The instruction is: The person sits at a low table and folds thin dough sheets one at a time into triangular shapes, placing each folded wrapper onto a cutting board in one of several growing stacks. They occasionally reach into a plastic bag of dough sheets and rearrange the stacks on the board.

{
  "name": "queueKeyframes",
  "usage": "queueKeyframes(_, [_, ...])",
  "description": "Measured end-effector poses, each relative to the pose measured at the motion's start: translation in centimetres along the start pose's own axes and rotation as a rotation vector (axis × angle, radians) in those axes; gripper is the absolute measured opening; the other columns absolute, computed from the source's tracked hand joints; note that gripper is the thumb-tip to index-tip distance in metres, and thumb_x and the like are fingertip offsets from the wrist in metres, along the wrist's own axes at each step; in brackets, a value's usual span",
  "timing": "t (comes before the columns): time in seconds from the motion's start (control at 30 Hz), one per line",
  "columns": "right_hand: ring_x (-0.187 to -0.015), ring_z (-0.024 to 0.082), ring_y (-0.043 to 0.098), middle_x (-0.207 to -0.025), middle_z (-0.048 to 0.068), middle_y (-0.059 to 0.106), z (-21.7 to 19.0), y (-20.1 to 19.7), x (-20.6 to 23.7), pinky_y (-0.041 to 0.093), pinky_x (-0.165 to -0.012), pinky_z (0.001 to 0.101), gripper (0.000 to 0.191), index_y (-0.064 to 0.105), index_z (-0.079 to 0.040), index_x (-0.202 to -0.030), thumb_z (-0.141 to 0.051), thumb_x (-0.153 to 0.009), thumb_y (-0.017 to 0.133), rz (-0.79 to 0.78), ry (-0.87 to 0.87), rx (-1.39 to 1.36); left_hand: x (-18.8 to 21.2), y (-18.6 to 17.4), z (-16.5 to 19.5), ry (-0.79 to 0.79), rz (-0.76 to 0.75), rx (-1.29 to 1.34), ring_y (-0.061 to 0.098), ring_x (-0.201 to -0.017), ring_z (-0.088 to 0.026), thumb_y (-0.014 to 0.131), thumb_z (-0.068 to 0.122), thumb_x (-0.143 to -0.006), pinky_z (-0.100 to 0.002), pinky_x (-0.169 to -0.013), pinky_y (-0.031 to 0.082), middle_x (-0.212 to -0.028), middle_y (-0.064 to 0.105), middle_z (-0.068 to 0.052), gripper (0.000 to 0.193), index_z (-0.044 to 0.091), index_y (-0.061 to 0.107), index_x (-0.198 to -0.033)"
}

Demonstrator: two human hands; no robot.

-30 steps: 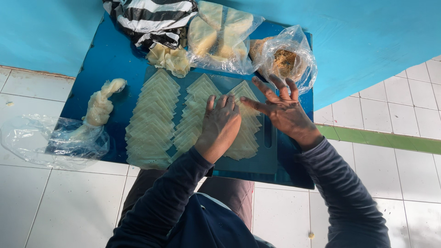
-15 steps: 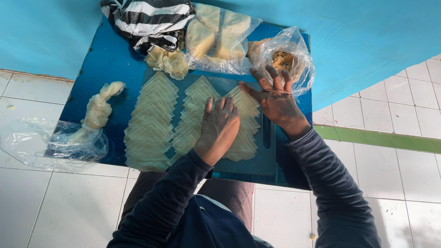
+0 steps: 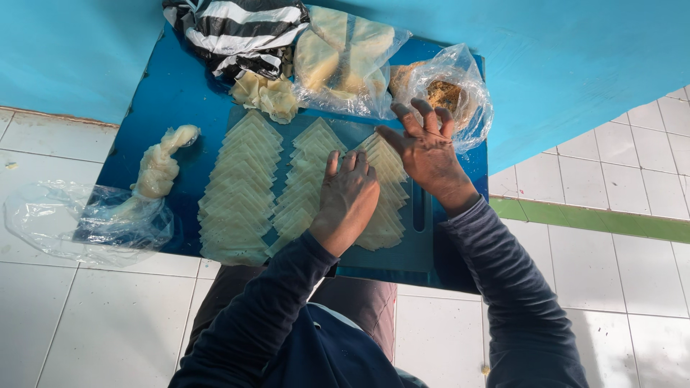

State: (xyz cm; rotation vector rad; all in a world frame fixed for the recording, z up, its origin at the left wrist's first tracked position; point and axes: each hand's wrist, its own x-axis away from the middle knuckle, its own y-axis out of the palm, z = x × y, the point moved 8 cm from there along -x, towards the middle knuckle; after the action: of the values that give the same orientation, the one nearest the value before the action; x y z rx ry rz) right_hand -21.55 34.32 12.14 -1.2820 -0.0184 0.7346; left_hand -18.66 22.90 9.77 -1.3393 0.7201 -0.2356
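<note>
Three rows of pale triangular dough wrappers lie overlapped on a dark cutting board point(image 3: 420, 248): a left row point(image 3: 237, 190), a middle row point(image 3: 302, 179) and a right row point(image 3: 388, 215). My left hand point(image 3: 348, 201) lies flat, palm down, across the middle and right rows and holds nothing. Farther away, my right hand point(image 3: 428, 147) hovers with fingers spread over the far end of the right row. Its fingertips are close to a clear bag of brown crumbly filling point(image 3: 449, 90).
The board sits on a blue surface point(image 3: 172, 100). At the far edge lie a clear bag of pale dough sheets point(image 3: 345, 54), a black-and-white striped bag point(image 3: 230, 29) and crumpled dough scraps point(image 3: 266, 93). A twisted dough lump point(image 3: 158, 169) trails from a clear plastic bag point(image 3: 72, 223) at left. White tiles surround.
My right hand has moved away from the left hand, up along the right row toward the filling bag, and its fingers have spread. The left hand has stayed on the wrappers.
</note>
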Motion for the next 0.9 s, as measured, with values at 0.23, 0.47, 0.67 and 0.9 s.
queueKeyframes(0.23, [-0.145,0.031,0.039,-0.151,0.006,0.051,0.2,0.0,0.8,0.03,-0.118,0.0546,0.046,0.073,-0.028,-0.135,-0.018,-0.09,0.065,-0.035,-0.051,0.345,-0.3,0.2,-0.1,-0.009,0.017,0.006,0.054,-0.128,-0.025,0.065,0.014,-0.087,-0.047,-0.113,0.027,-0.129,0.065,-0.015,0.018,0.004,0.074,-0.098])
queueKeyframes(0.47, [-0.141,0.033,0.045,-0.144,0.009,0.055,0.6,-1.2,1.6,0.033,-0.115,0.0572,0.03,0.074,-0.026,-0.125,-0.023,-0.097,0.063,-0.059,0.018,0.38,-0.7,0.6,-1.2,0.015,0.088,0.126,0.057,-0.118,-0.026,0.063,0.013,-0.086,-0.05,-0.108,0.032,-0.12,0.066,-0.01,0.023,0.003,0.073,-0.104])
queueKeyframes(0.67, [-0.14,0.035,0.047,-0.145,0.008,0.056,0.2,-6.7,3.9,0.031,-0.113,0.0532,0.041,0.074,-0.019,-0.133,-0.003,-0.097,0.062,0.108,0.206,-0.007,-2.2,2.4,-3.3,0.051,-0.021,0.375,0.063,-0.109,-0.032,0.062,0.023,-0.096,-0.053,-0.098,0.039,-0.105,0.07,-0.011,0.02,0.006,0.072,-0.096])
queueKeyframes(0.9, [-0.134,0.033,0.049,-0.138,0.006,0.061,-4.7,-11.3,6.7,0.031,-0.107,0.0486,0.043,0.075,-0.019,-0.131,0.001,-0.095,0.069,0.109,0.293,-0.234,-3.6,1.3,-4.0,0.01,-0.016,0.544,0.071,-0.096,-0.037,0.063,0.024,-0.098,-0.053,-0.09,0.048,-0.101,0.074,-0.017,0.035,0.004,0.06,-0.128])
